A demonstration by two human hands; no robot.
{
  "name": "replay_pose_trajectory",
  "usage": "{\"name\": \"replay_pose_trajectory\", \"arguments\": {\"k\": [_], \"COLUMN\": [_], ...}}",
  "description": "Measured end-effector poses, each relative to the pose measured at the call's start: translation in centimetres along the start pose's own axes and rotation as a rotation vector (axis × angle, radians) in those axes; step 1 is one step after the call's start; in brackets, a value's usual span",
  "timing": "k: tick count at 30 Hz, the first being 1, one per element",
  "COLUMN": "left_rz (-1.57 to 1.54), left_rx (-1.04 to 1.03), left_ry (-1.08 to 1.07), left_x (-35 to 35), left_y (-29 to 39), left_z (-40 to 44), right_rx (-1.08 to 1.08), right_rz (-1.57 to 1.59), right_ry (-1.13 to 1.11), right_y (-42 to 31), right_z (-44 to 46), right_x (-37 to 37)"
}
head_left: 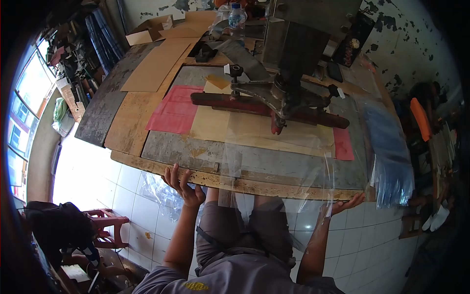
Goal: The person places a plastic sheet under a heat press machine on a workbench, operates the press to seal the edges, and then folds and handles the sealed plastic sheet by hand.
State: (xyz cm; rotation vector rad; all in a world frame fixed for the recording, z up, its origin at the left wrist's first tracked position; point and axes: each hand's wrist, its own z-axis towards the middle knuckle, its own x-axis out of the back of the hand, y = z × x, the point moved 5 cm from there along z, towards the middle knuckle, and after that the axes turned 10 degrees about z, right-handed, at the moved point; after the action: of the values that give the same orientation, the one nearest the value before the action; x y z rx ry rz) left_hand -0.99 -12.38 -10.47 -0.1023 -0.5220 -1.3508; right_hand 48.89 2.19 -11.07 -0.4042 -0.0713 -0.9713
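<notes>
My left hand [184,188] is at the wooden front edge [200,177] of the work table, its fingers apart and touching the edge. Farther right, my right hand [346,204] lies under the same edge with fingers stretched out, by the hanging side of a clear plastic sheet [279,169]. That sheet runs from the press bed over the edge towards my lap. Above the bed is a machine head with a dark red bar [235,104]. Beneath the bar lie a yellowish strip [210,125] and a red sheet [171,110].
Clear bluish plastic bags [389,152] hang over the table's right side. Cardboard pieces [152,66] lie at the left. A water bottle [237,19] stands at the back. On the floor at left are a red stool [110,228] and loose clear plastic [164,193].
</notes>
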Motion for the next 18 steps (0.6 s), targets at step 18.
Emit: {"name": "replay_pose_trajectory", "arguments": {"k": [18], "left_rz": [-0.320], "left_rx": [-0.317], "left_ry": [-0.723], "left_x": [-0.9], "left_y": [4.9], "left_z": [17.0], "right_rx": [-0.032], "right_rz": [0.430], "right_ry": [-0.823], "right_y": [-9.1], "right_z": [16.9], "right_x": [-4.4]}}
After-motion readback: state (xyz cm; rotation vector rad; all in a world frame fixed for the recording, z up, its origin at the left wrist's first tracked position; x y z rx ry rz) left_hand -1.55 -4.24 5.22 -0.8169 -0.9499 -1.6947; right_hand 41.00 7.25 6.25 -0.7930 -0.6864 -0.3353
